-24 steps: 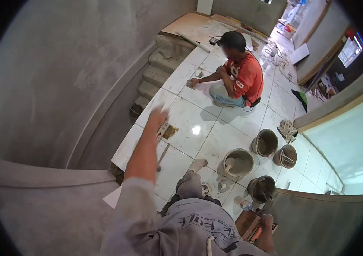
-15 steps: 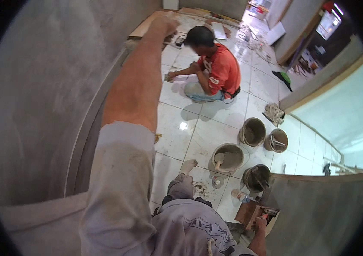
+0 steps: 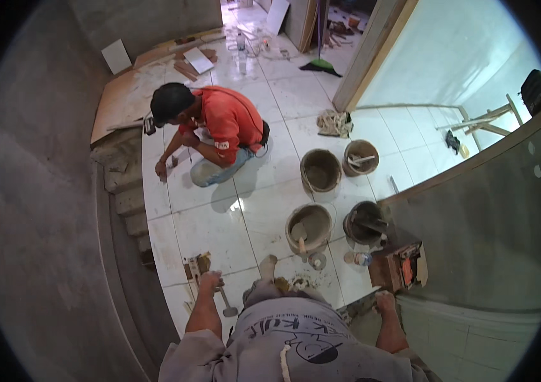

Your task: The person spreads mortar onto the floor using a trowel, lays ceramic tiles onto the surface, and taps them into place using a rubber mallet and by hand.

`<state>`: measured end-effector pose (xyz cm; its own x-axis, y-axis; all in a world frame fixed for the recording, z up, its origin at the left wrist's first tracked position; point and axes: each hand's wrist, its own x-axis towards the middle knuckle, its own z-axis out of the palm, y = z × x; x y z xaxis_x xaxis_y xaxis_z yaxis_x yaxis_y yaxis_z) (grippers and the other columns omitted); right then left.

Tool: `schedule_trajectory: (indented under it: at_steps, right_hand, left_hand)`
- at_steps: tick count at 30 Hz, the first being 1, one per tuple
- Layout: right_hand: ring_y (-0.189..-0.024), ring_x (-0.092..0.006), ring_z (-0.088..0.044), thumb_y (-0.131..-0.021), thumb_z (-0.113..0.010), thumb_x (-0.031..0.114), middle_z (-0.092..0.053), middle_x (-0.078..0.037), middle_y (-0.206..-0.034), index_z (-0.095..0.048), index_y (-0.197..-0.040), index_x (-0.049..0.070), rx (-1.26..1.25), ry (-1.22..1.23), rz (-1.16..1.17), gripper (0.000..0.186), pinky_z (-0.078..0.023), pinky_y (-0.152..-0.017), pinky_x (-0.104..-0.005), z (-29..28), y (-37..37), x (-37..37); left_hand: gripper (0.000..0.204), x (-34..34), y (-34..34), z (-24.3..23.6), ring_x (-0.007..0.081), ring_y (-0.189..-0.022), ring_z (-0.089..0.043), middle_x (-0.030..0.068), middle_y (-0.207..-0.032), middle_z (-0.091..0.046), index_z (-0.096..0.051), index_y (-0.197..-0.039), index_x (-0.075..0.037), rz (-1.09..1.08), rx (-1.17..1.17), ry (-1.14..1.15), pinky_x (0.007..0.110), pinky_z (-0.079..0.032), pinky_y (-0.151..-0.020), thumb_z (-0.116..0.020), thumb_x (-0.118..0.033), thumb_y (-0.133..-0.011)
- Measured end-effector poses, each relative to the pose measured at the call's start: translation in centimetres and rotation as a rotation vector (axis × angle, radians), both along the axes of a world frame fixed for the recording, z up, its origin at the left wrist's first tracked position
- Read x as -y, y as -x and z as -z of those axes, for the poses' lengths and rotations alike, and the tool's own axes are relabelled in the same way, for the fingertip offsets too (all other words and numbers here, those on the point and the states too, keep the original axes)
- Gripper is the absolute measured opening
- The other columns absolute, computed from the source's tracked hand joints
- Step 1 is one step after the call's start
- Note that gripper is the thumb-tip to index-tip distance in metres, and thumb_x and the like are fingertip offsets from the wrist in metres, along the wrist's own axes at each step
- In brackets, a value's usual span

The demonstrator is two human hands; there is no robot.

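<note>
My left hand (image 3: 210, 280) is lowered over the white tiled floor, its fingers loosely apart with nothing visible in them. Close beside it lie a long narrow tool (image 3: 194, 270) and a mallet-like tool with a grey head (image 3: 230, 312). On the other side of my body hangs my right hand (image 3: 385, 302), too small to make out its fingers. It is nearest a brown box (image 3: 382, 272) with a red and black tool (image 3: 407, 267) on it. Ahead stands a bucket (image 3: 293, 240) with a grey mix and a scoop inside.
A person in a red top (image 3: 226, 124) squats ahead on the left, one hand on the tiles. More buckets (image 3: 321, 188) stand at the right, near a crumpled cloth (image 3: 334, 124). Steps (image 3: 124, 191) drop away along the left edge. A green broom (image 3: 319, 65) stands farther back.
My left arm was stretched far forward across the view; it has come down to my side. My right hand has left the red and black tool. The view has shifted rightward.
</note>
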<state>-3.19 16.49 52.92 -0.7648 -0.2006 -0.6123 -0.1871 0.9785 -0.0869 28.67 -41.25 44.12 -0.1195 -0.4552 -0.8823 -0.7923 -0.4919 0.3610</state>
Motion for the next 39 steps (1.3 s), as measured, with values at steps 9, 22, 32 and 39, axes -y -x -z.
schedule_trajectory:
  at_steps: [9,22,32,39]
  right_hand:
    - [-0.082,-0.0275,-0.061,-0.074,-0.057,0.020,-0.063,-0.012,-0.080,-0.064,-0.077,0.008,-0.181,-0.117,-0.565,0.014,-0.049,-0.071,-0.0392,2.3,3.3,7.9]
    - [-0.039,-0.0185,-0.050,-0.082,-0.045,0.017,-0.052,-0.009,-0.053,-0.053,-0.070,0.001,0.248,0.382,0.594,0.021,-0.042,-0.034,-0.0326,-2.5,4.9,20.6]
    - [-0.037,-0.0170,-0.048,-0.079,-0.049,0.015,-0.052,-0.009,-0.053,-0.055,-0.063,0.003,0.328,0.283,0.632,0.021,-0.041,-0.035,-0.0323,-0.3,9.1,22.3]
    - [-0.056,-0.0235,-0.059,-0.078,-0.052,0.017,-0.061,-0.012,-0.067,-0.060,-0.068,0.004,0.207,0.240,-0.103,0.018,-0.048,-0.051,-0.0354,5.9,19.2,28.4]
  left_hand:
    - [0.025,4.0,-3.7,-1.9,0.0232,-0.071,-0.061,0.0101,-0.081,-0.061,-0.058,-0.097,-0.004,-0.112,-0.071,0.049,0.042,-0.048,-0.061,-0.052,-0.025,-0.085]
    - [0.027,4.0,-2.9,-7.4,0.0153,-0.067,-0.059,0.0053,-0.080,-0.060,-0.058,-0.100,-0.006,-0.211,-0.170,0.131,0.033,-0.047,-0.061,-0.051,-0.028,-0.086]
    - [0.027,2.1,-5.6,-5.7,0.0165,-0.061,-0.061,0.0058,-0.074,-0.061,-0.059,-0.098,-0.006,-0.327,0.067,-0.028,0.032,-0.044,-0.050,-0.051,-0.027,-0.082]
    - [0.028,9.7,1.8,-6.4,0.0148,-0.056,-0.059,0.0050,-0.070,-0.060,-0.061,-0.090,-0.001,-0.387,-0.029,0.162,0.028,-0.044,-0.048,-0.052,-0.026,-0.081]
